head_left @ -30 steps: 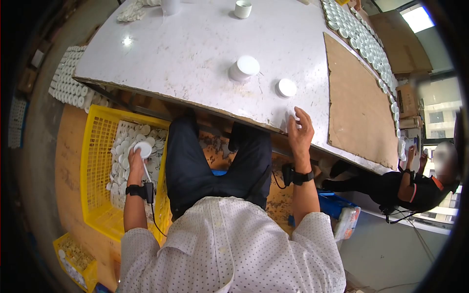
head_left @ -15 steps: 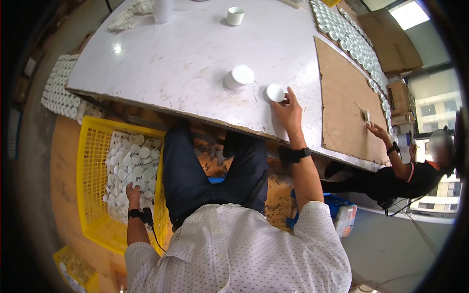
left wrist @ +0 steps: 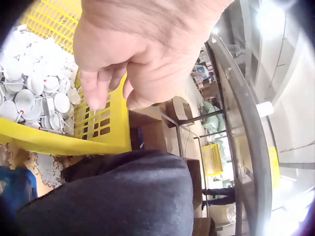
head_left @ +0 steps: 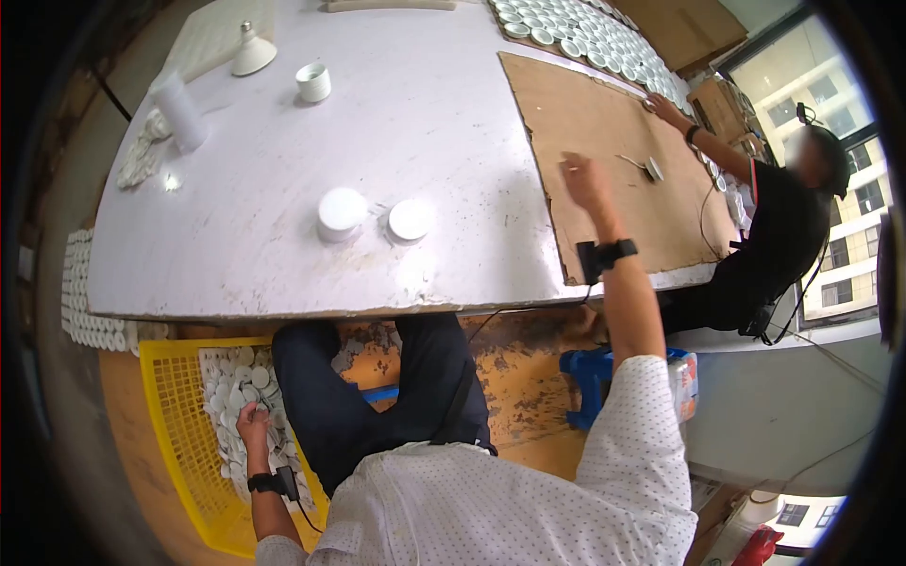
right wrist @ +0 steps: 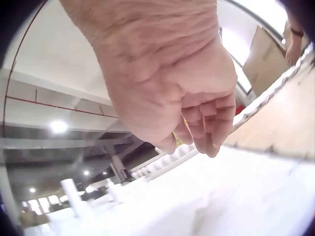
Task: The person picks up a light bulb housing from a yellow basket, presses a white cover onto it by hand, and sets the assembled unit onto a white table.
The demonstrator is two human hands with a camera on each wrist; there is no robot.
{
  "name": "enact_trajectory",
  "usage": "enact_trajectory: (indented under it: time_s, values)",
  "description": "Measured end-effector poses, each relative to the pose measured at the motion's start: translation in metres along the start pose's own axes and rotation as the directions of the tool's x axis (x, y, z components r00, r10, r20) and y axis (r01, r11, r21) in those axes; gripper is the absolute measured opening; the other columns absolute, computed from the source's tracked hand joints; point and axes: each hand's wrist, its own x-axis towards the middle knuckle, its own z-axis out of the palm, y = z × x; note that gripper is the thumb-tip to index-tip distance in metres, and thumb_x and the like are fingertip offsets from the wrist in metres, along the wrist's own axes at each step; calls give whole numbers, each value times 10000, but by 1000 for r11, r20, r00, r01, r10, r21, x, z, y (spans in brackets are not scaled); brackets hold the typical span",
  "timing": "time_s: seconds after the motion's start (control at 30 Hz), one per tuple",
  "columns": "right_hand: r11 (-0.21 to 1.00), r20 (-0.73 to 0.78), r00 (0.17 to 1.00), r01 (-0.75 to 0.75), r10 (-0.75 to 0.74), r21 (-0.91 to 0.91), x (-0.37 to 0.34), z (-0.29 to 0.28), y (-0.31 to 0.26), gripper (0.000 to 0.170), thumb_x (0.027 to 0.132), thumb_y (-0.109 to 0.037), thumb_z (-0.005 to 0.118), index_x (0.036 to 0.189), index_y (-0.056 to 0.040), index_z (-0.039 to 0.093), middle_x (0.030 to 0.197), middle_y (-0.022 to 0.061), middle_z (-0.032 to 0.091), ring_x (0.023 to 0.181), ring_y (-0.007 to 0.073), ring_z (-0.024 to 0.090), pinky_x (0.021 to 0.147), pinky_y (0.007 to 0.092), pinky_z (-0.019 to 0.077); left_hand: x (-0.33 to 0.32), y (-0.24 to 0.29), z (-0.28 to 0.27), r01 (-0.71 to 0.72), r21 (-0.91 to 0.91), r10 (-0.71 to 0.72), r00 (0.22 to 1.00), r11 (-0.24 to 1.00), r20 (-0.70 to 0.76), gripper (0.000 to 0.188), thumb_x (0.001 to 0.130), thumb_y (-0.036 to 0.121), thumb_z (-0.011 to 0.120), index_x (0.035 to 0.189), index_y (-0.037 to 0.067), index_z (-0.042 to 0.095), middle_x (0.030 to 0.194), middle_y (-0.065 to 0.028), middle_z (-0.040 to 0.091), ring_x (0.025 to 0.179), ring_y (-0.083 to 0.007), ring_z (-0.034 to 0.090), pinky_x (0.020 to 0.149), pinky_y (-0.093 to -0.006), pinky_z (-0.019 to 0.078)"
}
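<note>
My left hand (head_left: 253, 424) hangs over a yellow basket (head_left: 175, 424) at the lower left, its fingers loosely bent. A heap of round white discs (head_left: 250, 377) fills the basket, some with thin stems, as the left wrist view shows. Nothing shows between that hand's fingers (left wrist: 96, 93). Farther right, my right hand (head_left: 587, 184) is raised over the left part of a brown cardboard sheet (head_left: 613, 123). Its fingers (right wrist: 211, 132) curve loosely around nothing visible. On the white table, a white round container (head_left: 341, 214) and a smaller round white piece (head_left: 409, 220) stand side by side.
Another person (head_left: 783, 217) in black reaches over the cardboard's right side, where a white disc with a stem (head_left: 654, 169) lies. Rows of white cups (head_left: 566, 42) line the back. A white cup (head_left: 313, 83), a bulb-shaped piece (head_left: 253, 52) and a cloth (head_left: 142, 160) occupy the table's left.
My left hand held a white disc over the basket and now shows none. My right hand touched the smaller round piece, then moved right over the cardboard. The head view has turned right.
</note>
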Motion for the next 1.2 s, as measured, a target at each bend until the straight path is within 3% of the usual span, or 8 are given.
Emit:
enact_trajectory:
  time_s: [0.2, 0.27, 0.7, 0.93, 1.03, 1.1, 1.17, 1.2]
  values:
    - [903, -16, 986, -161, 168, -398, 42, -15, 117, 291, 790, -194, 503, 1057, -108, 581, 1016, 140, 596, 952, 302, 564, 802, 388, 458, -9, 12, 15, 41, 127, -45, 999, 991, 28, 234, 818, 70, 499, 1046, 21, 530, 906, -56, 583, 774, -163, 576, 611, -266, 453]
    - [816, 51, 910, -342, 411, -467, 51, -20, 122, 316, 811, -170, 461, 1111, -127, 552, 1091, 122, 566, 1020, 285, 531, 839, 389, 442, -17, 21, 24, 45, 184, -49, 999, 982, 20, 221, 823, 83, 497, 1035, 32, 535, 920, -58, 579, 774, -170, 577, 616, -279, 459]
    - [763, 211, 971, 54, 110, -644, 74, -3, 146, 184, 800, -98, 431, 853, -88, 607, 945, 90, 590, 974, 271, 538, 766, 371, 466, -17, 63, 45, -22, 190, 0, 993, 981, 117, 196, 822, 51, 481, 1010, 23, 528, 897, -75, 572, 800, -186, 591, 612, -293, 495]
    - [903, -170, 958, 146, -231, -403, 1, -10, 85, 122, 775, -144, 543, 877, -128, 608, 863, 74, 592, 780, 265, 590, 626, 394, 469, -26, 93, 65, -169, 139, 141, 972, 976, 190, 239, 823, 39, 480, 1048, -28, 524, 939, -110, 592, 806, -181, 600, 590, -254, 465]
    - [988, -119, 984, -124, 134, 93, -44, -10, 58, 144, 810, -136, 520, 936, -76, 559, 854, 109, 610, 707, 268, 603, 575, 342, 473, -34, 103, 77, -240, 67, 219, 947, 968, 233, 265, 827, 15, 490, 1084, -45, 510, 1008, -140, 587, 875, -198, 603, 611, -254, 481]
    - [934, -132, 980, -99, 152, 343, -76, -5, 46, 153, 822, -135, 518, 948, -52, 546, 837, 112, 620, 687, 251, 612, 553, 319, 474, -47, 117, 85, -289, 47, 267, 927, 956, 264, 261, 831, 25, 497, 1083, -42, 512, 1017, -139, 585, 879, -200, 603, 621, -255, 484]
    - [499, -9, 949, -157, 314, 852, -107, -4, 21, 148, 827, -132, 542, 910, -9, 544, 802, 106, 625, 710, 186, 622, 548, 269, 474, -54, 120, 88, -338, 3, 319, 892, 941, 321, 254, 841, 42, 504, 1083, -33, 516, 1042, -127, 582, 885, -196, 602, 634, -252, 486]
    - [497, -11, 951, -151, 308, 855, -118, -7, 15, 148, 827, -132, 542, 910, -9, 544, 802, 106, 625, 710, 186, 622, 548, 269, 474, -54, 120, 90, -341, 0, 324, 892, 940, 314, 254, 841, 42, 504, 1083, -33, 516, 1042, -127, 582, 885, -196, 602, 634, -252, 486]
